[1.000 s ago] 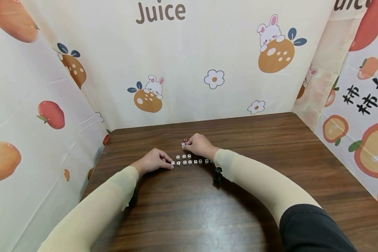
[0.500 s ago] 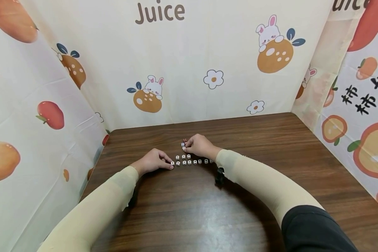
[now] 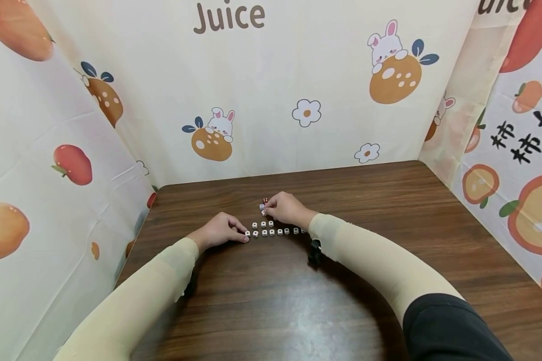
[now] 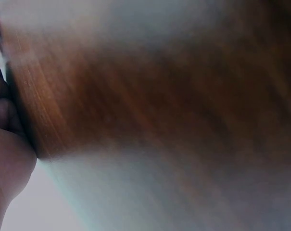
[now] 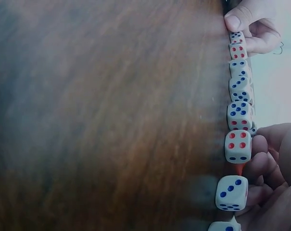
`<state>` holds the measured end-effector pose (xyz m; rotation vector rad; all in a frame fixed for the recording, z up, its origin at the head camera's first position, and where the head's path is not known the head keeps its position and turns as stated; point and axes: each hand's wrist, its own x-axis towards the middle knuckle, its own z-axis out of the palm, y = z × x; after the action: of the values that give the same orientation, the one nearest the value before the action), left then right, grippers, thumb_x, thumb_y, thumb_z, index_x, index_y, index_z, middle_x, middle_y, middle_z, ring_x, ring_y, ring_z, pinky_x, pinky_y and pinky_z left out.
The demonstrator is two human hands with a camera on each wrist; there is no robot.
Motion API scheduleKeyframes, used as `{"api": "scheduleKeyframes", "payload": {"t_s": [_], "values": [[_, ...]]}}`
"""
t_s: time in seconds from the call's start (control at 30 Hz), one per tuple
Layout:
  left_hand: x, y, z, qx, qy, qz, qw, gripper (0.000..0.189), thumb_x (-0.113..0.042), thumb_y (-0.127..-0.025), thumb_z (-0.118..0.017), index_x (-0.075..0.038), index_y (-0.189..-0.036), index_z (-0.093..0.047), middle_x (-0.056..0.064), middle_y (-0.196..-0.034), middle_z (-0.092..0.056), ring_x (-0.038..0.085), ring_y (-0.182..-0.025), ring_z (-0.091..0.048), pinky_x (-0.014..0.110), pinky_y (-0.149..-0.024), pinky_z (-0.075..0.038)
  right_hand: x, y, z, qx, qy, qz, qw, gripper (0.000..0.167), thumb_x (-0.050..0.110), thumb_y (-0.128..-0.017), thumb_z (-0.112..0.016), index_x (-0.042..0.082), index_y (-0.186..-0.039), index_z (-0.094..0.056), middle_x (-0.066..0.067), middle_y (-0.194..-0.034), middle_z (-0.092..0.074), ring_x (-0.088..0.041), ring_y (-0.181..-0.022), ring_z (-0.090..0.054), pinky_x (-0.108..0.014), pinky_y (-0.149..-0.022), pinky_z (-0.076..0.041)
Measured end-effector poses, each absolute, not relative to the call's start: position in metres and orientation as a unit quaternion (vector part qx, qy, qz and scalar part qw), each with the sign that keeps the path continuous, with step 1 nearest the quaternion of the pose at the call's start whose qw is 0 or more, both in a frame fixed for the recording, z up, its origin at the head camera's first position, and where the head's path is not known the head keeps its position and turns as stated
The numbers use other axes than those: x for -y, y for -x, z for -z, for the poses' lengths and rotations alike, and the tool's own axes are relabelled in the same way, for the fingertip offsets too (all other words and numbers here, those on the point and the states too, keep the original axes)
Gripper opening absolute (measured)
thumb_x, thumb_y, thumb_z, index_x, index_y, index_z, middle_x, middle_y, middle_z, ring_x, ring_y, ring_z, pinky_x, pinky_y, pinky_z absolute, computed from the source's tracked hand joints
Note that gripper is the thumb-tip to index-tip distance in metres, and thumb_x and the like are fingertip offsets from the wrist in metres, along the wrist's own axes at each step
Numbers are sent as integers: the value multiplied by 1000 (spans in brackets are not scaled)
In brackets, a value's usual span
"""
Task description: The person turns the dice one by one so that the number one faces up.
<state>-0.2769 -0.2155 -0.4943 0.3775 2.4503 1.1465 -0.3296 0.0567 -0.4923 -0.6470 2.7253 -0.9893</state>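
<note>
My left hand (image 3: 220,231) rests at the left end of a row of white dice, its thumb and forefinger around the end die (image 3: 247,234). The right wrist view shows that left thumb (image 5: 239,18) against the far die (image 5: 236,36). Behind the rows, my right hand (image 3: 287,208) pinches a white die (image 3: 264,213) at its fingertips. Just beyond are a bluish-white die (image 3: 262,206) and a red die (image 3: 265,200), partly hidden by the fingers. In the right wrist view, the right hand (image 5: 284,192) lies curled behind the near dice.
The front row continues right through several dice (image 3: 280,232), running under the right wrist. Behind its left part stands a shorter row of three dice (image 3: 263,224). All sit on a brown wooden table (image 3: 262,301), enclosed by printed cloth (image 3: 271,75) at back and sides.
Over the last second my right hand has shifted slightly toward me with the white die, away from the bluish-white one. My left hand holds its place.
</note>
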Motion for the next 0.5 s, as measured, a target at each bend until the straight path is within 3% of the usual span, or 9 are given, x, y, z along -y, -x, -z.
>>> {"api": "scheduleKeyframes", "payload": {"t_s": [0.13, 0.37, 0.5], "values": [[215, 277, 495, -879, -133, -410, 203, 21, -24, -90, -98, -13, -106, -92, -6, -81, -73, 9, -75, -56, 24, -67, -45, -58, 330, 492, -918, 220, 320, 82, 18, 21, -107, -75, 15, -101, -92, 4, -93, -85, -9, -84, -67, -29, -85, -56], [215, 277, 496, -877, -134, -414, 203, 21, -23, -90, -99, -12, -107, -92, -6, -80, -72, 9, -75, -56, 24, -67, -45, -65, 328, 487, -912, 217, 328, 115, 22, 20, -110, -74, 13, -97, -90, 3, -74, -77, -8, -64, -63, -26, -70, -54], [216, 277, 495, -877, -132, -414, 204, 21, -23, -90, -99, -12, -106, -92, -6, -80, -72, 10, -75, -56, 24, -67, -45, -71, 327, 485, -913, 215, 324, 126, 20, 21, -111, -74, 12, -101, -89, 2, -75, -79, -8, -65, -66, -27, -73, -57]]}}
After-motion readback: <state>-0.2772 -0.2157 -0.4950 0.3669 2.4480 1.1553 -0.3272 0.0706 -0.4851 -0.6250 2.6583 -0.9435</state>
